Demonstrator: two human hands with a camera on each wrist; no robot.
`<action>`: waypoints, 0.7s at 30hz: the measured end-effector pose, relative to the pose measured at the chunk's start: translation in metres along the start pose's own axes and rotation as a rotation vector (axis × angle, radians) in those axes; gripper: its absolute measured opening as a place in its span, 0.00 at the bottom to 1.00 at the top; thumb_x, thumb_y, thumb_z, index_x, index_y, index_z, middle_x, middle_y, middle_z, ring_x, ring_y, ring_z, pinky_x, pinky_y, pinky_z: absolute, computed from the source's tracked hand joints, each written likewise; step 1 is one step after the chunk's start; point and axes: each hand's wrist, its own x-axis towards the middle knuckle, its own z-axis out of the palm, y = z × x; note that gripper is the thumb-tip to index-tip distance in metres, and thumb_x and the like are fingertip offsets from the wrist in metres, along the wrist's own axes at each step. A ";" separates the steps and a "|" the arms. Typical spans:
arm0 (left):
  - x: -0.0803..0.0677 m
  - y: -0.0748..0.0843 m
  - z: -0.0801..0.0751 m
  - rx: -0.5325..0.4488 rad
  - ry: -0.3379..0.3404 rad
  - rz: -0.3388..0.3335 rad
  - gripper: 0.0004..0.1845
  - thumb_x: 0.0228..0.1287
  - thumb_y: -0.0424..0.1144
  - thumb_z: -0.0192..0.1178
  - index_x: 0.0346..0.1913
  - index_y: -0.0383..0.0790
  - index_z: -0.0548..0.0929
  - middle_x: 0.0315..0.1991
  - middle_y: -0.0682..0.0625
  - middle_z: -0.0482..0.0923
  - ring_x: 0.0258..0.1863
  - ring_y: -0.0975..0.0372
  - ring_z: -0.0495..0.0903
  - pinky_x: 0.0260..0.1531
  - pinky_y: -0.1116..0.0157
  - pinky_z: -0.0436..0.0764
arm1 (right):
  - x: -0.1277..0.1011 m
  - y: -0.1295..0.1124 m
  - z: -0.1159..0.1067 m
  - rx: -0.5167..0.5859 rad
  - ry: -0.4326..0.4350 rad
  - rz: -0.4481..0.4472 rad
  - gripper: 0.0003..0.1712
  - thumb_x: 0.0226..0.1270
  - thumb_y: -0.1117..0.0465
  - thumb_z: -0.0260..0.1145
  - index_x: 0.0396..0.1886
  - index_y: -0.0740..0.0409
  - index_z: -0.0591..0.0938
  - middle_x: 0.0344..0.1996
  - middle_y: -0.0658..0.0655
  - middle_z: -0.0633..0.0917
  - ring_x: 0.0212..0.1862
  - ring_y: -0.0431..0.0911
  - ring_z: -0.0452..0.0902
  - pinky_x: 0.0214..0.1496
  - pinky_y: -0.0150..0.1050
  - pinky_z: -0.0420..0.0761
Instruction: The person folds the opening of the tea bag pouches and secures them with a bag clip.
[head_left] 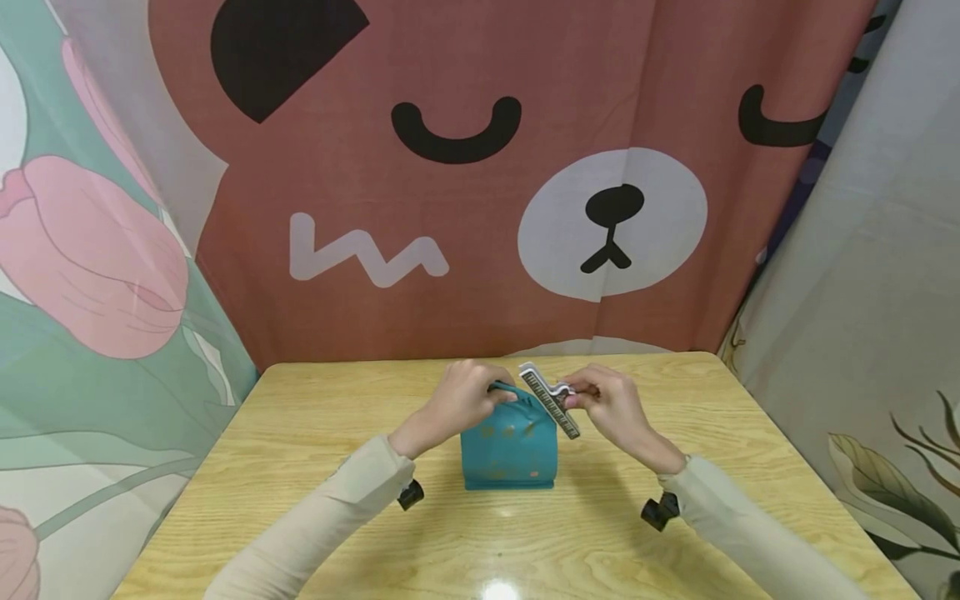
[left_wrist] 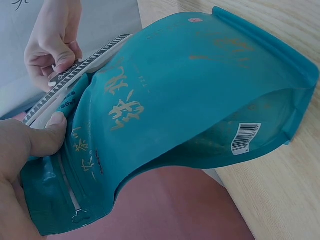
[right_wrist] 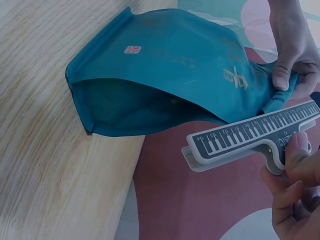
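Note:
A teal pouch (head_left: 510,454) with gold characters stands upright on the table. My left hand (head_left: 468,396) pinches its top, which is folded over under the thumb in the left wrist view. A barcode (left_wrist: 245,139) shows on the pouch's side panel. In my right hand (head_left: 611,408) is a wide grey-and-white bag clip (right_wrist: 250,132) printed with piano keys, held by its handle between thumb and fingers. The clip slants close beside the folded top; I cannot tell whether it touches the pouch.
The light wooden table (head_left: 315,500) reaches back to a brown bear-print curtain (head_left: 465,317). A flower-print curtain (head_left: 97,267) hangs at the left, a pale leaf-print one (head_left: 840,350) at the right. Small black devices (head_left: 660,510) are worn at both wrists.

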 end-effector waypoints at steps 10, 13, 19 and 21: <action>0.000 0.000 0.000 0.009 -0.001 -0.015 0.03 0.60 0.39 0.71 0.34 0.43 0.90 0.29 0.55 0.86 0.20 0.72 0.77 0.24 0.71 0.74 | 0.002 -0.003 0.000 -0.026 -0.033 0.035 0.15 0.46 0.77 0.78 0.36 0.64 0.88 0.29 0.52 0.85 0.26 0.40 0.81 0.26 0.33 0.80; 0.000 0.000 0.001 0.006 0.000 -0.018 0.03 0.60 0.39 0.71 0.34 0.44 0.90 0.29 0.55 0.86 0.20 0.71 0.77 0.24 0.71 0.74 | 0.002 -0.004 0.000 -0.033 -0.042 0.036 0.15 0.46 0.77 0.78 0.36 0.63 0.88 0.29 0.52 0.85 0.27 0.40 0.81 0.26 0.33 0.80; 0.000 0.001 0.000 0.016 0.004 -0.016 0.04 0.59 0.39 0.72 0.35 0.43 0.90 0.29 0.55 0.87 0.20 0.71 0.77 0.23 0.71 0.74 | 0.003 -0.005 0.003 -0.019 -0.027 -0.008 0.15 0.45 0.77 0.78 0.34 0.64 0.88 0.28 0.53 0.85 0.26 0.41 0.82 0.26 0.32 0.81; 0.001 0.001 0.001 0.021 0.003 -0.019 0.04 0.59 0.39 0.72 0.35 0.42 0.90 0.28 0.55 0.86 0.18 0.71 0.75 0.21 0.71 0.73 | 0.003 -0.005 0.004 -0.017 -0.026 -0.017 0.14 0.46 0.77 0.77 0.34 0.64 0.88 0.28 0.53 0.85 0.26 0.41 0.82 0.26 0.31 0.81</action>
